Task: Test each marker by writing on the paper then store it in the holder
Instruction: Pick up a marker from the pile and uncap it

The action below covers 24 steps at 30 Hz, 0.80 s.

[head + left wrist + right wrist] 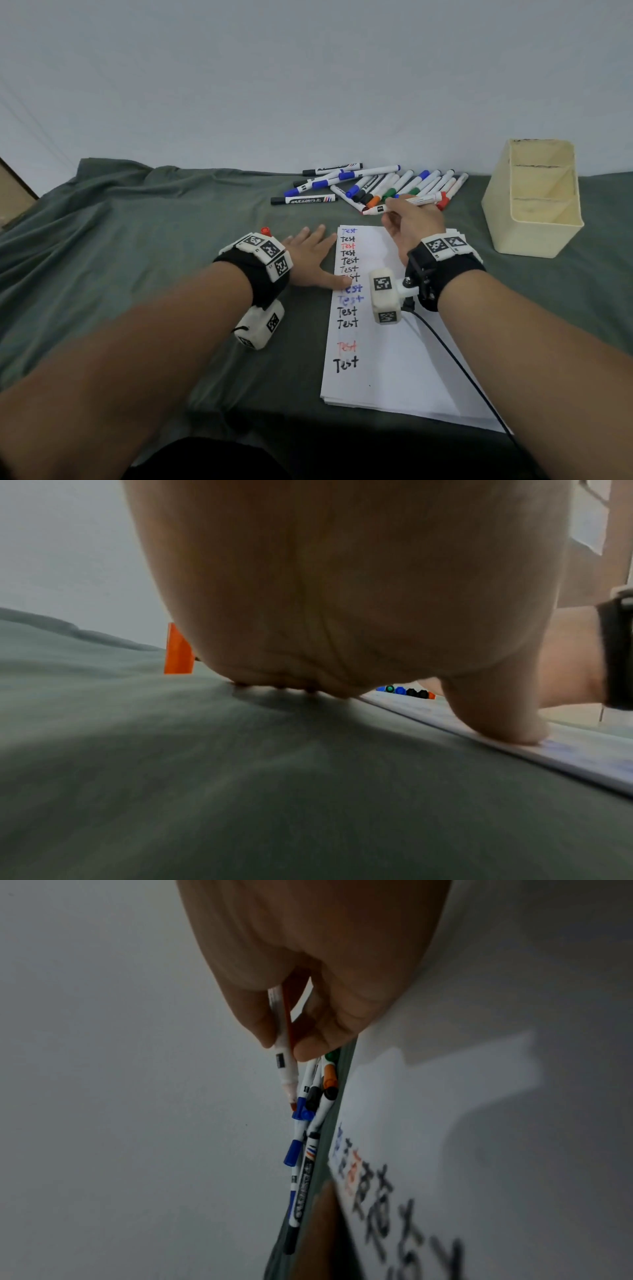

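Although the paper [404, 342] already carries a long column of the word "Test" in black, blue and red, the holder [534, 202] at the far right shows nothing in the compartments that can be seen, so by the look of it no marker has yet been stored. The right hand [411, 222] pinches an uncapped marker [400, 205] between thumb and fingers, its reddish tip pointing left and raised above the top edge of the sheet, just in front of the pile of markers [370, 186] lying on the green cloth [154, 240]. The left hand [308, 257] lies flat with straight fingers, its thumb pressing the paper's left edge, and a red cap [265, 231] stands just beside it. Judging from this, the marker in hand awaits its test stroke, then capping and storing, and the whole pile remains to be dealt with.
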Available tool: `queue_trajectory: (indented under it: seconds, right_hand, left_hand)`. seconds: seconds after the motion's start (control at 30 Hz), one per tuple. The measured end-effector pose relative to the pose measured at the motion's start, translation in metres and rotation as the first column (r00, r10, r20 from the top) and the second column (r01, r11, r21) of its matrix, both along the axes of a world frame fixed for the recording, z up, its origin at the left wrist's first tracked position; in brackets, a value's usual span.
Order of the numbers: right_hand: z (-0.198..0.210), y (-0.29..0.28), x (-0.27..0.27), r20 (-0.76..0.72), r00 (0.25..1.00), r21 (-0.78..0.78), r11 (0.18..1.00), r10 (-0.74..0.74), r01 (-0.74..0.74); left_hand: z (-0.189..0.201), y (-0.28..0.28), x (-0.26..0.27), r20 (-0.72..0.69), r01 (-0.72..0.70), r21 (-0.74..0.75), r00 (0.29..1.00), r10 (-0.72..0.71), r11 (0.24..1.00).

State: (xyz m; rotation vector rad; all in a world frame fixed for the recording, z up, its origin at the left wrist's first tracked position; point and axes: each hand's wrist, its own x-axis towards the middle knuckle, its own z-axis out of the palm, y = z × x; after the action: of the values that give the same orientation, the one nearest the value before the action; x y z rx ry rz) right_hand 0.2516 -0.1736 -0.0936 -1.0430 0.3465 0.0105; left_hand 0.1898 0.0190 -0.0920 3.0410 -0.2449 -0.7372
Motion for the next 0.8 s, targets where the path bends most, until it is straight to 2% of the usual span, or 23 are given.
queue_trajectory:
  seconds: [0.23, 0.37, 0.67, 0.8]
  right_hand:
    - [-0.015, -0.003, 0.009, 0.125, 0.990, -0.256, 0.966, 0.072, -0.037]
    - [-0.024, -0.006, 0.013, 0.134, 0.986, -0.401, 0.916, 0.094, -0.033]
    - [-0.028, -0.011, 0.016, 0.131, 0.982, -0.566, 0.823, 0.139, -0.041]
    - [-0.027, -0.009, 0.013, 0.137, 0.979, -0.593, 0.804, 0.154, -0.044]
  left_hand:
    - [-0.005, -0.003, 0.001, -0.050, -0.005, 0.001, 0.999, 0.005, 1.000]
    - [-0.005, -0.006, 0.002, -0.084, -0.021, 0.003, 0.996, 0.021, 1.000]
    - [-0.006, -0.008, 0.004, -0.088, -0.045, 0.002, 0.995, 0.045, 0.999]
    - [-0.006, -0.007, 0.002, -0.093, -0.052, 0.000, 0.994, 0.052, 0.999]
